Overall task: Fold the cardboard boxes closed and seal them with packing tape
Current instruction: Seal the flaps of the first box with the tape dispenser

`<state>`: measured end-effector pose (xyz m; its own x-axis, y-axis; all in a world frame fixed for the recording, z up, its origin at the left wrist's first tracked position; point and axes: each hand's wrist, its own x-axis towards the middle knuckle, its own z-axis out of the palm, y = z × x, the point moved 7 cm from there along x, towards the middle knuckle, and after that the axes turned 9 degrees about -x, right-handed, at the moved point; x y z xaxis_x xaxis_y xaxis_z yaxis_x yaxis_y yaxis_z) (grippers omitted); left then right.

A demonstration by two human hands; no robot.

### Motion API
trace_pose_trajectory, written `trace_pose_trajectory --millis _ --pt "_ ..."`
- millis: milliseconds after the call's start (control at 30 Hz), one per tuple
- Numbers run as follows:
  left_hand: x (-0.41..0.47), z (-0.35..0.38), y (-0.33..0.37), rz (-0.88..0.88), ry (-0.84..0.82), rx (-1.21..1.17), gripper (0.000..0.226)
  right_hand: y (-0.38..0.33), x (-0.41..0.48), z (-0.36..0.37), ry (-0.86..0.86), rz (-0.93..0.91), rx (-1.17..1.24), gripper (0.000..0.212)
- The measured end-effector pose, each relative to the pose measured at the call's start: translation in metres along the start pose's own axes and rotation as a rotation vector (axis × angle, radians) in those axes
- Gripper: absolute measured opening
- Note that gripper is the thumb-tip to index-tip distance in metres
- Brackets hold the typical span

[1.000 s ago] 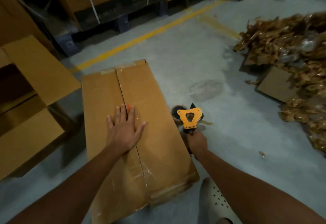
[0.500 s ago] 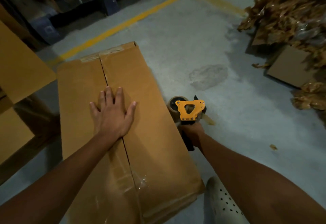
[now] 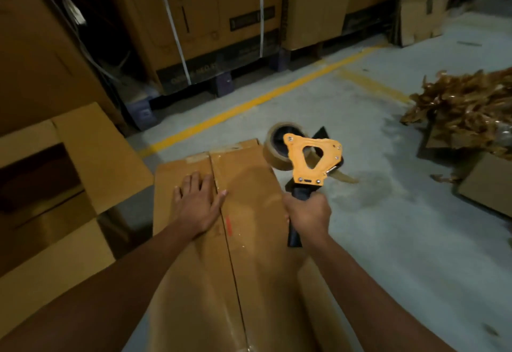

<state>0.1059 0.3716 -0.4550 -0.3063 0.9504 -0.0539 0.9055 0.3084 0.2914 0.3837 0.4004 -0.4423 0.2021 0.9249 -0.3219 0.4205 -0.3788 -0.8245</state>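
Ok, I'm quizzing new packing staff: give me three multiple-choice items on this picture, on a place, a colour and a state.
1. Where does the left hand lie? A on the closed box; B on a ladder; C on a chair.
2. Tape gun frame colour? A blue; B orange; C green.
3. The box on the left is: A taped shut; B open; C crushed flat.
1 A, palm flat on its top; 2 B, orange plate over black handle; 3 B, flaps raised, dark inside shows.

Closed brown cardboard box (image 3: 249, 240) lies flat on floor; orange tape dispenser (image 3: 307, 160) upright beside it
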Motion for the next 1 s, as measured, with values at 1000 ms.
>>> trace_pose_trajectory --millis 1000 --pt "-0.165 -0.004 0.004 -0.474 -0.358 0.168 0.086 0.005 -0.111 -0.05 -0.466 -0.318 -0.911 0.032"
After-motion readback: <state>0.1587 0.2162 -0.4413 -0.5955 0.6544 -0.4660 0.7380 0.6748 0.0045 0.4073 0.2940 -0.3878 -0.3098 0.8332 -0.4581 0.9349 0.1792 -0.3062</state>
